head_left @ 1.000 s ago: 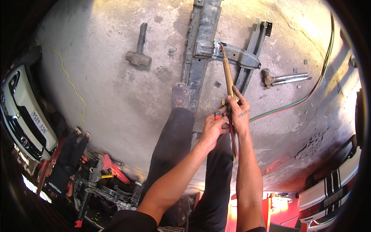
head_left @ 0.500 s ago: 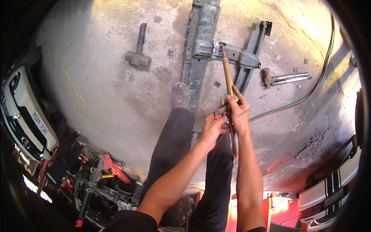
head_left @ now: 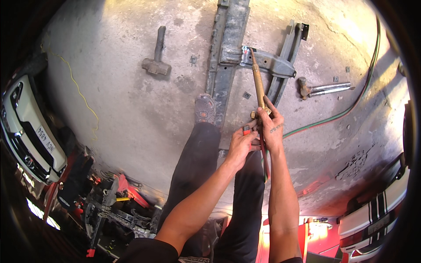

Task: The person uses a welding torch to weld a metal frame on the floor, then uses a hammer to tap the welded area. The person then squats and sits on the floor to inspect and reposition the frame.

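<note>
My right hand point(head_left: 272, 128) is wrapped round the brass gas torch point(head_left: 258, 83), near its valve knobs. The torch's thin tip points away from me and lies over a bracket point(head_left: 267, 61), beside a bluish-white heat mark. That bracket joins a long grey steel beam point(head_left: 228, 35) to a shorter rail point(head_left: 285, 52). Close beside the torch's rear end, my left hand point(head_left: 240, 147) grips a red lighter point(head_left: 246, 130). Red and green hoses point(head_left: 264, 158) hang from the torch between my hands.
A sledgehammer point(head_left: 157, 65) lies on the concrete at left. A ball-peen hammer point(head_left: 303, 89) and chrome bar point(head_left: 330, 88) lie at right, inside the hose's curve point(head_left: 366, 83). My shoe point(head_left: 205, 109) rests against the beam. Car bumpers point(head_left: 33, 131) and piled parts point(head_left: 118, 206) edge the floor.
Almost nothing differs. Both hands, the torch and the lighter keep their places, and the view has shifted only very slightly.
</note>
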The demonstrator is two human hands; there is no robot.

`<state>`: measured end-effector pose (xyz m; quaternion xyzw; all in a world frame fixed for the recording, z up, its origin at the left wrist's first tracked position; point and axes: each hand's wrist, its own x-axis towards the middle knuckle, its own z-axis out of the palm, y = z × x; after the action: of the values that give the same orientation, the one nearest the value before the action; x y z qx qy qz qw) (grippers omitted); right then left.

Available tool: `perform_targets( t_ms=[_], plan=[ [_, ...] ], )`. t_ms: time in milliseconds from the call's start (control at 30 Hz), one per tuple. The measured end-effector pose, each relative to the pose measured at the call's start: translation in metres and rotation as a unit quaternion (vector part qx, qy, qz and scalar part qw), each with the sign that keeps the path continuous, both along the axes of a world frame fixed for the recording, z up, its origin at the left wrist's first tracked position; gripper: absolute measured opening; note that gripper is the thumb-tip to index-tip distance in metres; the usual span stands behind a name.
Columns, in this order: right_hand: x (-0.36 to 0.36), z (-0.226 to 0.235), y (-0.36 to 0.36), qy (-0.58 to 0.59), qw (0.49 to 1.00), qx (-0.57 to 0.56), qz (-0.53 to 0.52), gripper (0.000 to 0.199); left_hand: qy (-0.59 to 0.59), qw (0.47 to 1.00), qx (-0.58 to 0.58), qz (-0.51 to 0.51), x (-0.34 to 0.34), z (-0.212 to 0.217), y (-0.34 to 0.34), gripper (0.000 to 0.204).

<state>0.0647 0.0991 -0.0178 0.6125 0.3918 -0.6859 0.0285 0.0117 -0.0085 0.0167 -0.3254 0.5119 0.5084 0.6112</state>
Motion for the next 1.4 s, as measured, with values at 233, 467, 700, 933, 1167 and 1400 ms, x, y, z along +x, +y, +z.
perform_targets(
  t_ms=[233,467,700,933,1167,1400],
  plan=[
    [0.000,0.002,0.002,-0.001,1.000,-0.008,0.006,0.060,0.000,1.000,-0.003,-0.015,0.000,-0.001,-0.004,0.039],
    [-0.003,0.005,0.003,-0.003,1.000,0.001,0.007,0.062,0.000,1.000,-0.008,0.009,0.000,-0.001,0.000,0.038],
    [-0.008,0.009,0.000,0.005,0.999,-0.011,-0.033,0.060,0.005,1.000,-0.010,0.010,0.001,-0.002,-0.003,0.039],
    [-0.003,0.003,0.000,-0.008,1.000,0.002,0.005,0.061,0.003,1.000,-0.014,0.006,0.000,-0.003,-0.003,0.037],
    [-0.005,0.004,-0.001,-0.004,1.000,0.009,0.000,0.060,0.003,1.000,-0.002,0.007,0.000,-0.003,-0.004,0.037],
    [-0.006,0.005,-0.002,-0.011,1.000,0.007,0.010,0.060,0.000,1.000,-0.002,0.010,-0.001,-0.003,-0.006,0.039]
  ],
)
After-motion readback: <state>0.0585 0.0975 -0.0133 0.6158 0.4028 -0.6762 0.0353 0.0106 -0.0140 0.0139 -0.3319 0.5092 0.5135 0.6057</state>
